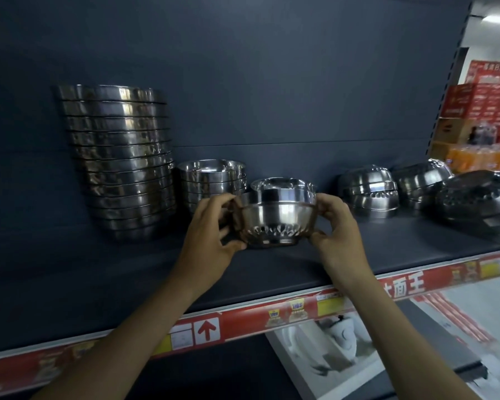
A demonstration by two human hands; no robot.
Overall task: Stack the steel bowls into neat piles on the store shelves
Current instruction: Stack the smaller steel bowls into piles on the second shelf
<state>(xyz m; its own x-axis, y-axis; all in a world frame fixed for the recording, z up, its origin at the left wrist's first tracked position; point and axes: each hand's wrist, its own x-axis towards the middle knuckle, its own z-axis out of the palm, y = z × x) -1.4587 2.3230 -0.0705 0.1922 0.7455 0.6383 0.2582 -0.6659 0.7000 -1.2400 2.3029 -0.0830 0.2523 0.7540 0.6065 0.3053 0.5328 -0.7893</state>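
Steel bowl pair (277,215), one nested inside other, on shelf (272,272); left grip (214,229), right grip (337,226) pinching sides.

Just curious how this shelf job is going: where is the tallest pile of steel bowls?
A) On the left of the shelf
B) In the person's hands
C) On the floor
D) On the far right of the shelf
A: the tall pile stands at the left of the shelf, well above the short pile beside it.
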